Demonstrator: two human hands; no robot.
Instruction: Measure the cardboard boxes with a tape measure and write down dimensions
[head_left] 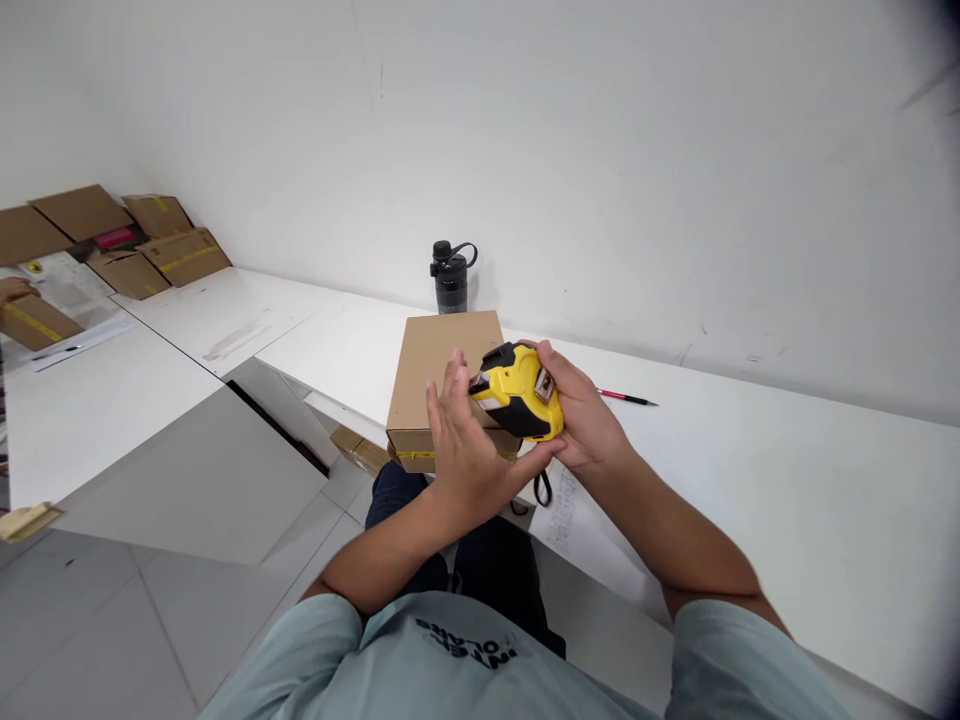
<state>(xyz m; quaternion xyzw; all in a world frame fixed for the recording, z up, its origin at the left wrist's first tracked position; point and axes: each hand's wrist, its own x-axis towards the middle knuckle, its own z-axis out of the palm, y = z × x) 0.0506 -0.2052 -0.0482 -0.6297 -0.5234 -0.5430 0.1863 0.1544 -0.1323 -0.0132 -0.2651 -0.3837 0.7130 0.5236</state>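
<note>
A yellow and black tape measure (523, 392) is up in front of me, above the white table, with a black wrist strap hanging below it. My right hand (589, 415) is closed around its right side. Beside its left end, my left hand (466, 445) is open with fingers stretched upward, and its thumb reaches under the case toward my right hand. Behind my left hand a brown cardboard box (442, 365) sits at the table's front edge, partly hidden by the hand and the tape measure. Yellow tape runs along the box's front side.
A black bottle (451, 285) stands behind the box by the wall. To the right lie a red and black pencil (634, 399) and a written sheet of paper (566, 520). Several cardboard boxes (187, 255) fill the far left table, where another person's hand (16, 290) touches one.
</note>
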